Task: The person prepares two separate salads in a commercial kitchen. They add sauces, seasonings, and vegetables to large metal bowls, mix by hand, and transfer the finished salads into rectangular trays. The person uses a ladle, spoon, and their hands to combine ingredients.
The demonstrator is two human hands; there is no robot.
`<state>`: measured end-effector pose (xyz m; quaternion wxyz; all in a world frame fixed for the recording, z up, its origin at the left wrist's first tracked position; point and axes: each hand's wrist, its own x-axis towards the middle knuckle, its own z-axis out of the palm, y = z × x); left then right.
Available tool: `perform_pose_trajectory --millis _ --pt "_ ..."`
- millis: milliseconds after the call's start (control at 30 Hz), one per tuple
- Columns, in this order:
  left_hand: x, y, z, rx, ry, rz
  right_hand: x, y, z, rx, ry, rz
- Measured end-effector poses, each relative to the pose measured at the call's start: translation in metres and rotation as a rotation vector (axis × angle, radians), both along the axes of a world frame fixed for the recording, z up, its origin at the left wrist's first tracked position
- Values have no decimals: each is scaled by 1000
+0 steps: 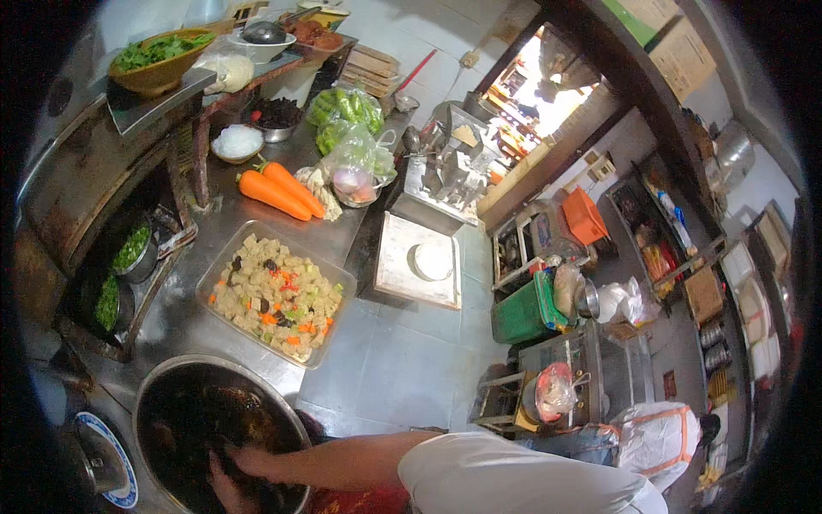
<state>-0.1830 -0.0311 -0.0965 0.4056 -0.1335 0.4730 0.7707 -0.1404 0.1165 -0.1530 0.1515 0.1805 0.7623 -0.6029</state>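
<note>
Both my hands reach down into a large, deep metal pot at the bottom left of the view. My right hand, on a bare forearm below a white sleeve, sits over its dark inside. Beside it and lower in the picture is my left hand, partly cut off by the frame's edge. Shadow hides the fingertips and whatever they touch. Just beyond the pot, a clear rectangular tray holds pale cubes mixed with orange, green, red and dark pieces.
Two carrots, bagged green vegetables and a bowl of white shreds lie farther along the steel counter. A blue-rimmed plate stands left of the pot. A metal machine and a green bin are to the right.
</note>
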Motion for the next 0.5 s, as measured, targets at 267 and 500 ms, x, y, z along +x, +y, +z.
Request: perform_pose_trajectory --millis 267,500 --pt "26 -2 5 15 -191 152 4 22 -30 -336 -119 -25" --pt "15 11 26 -182 -344 391 -49 29 84 -315 -556 -106"
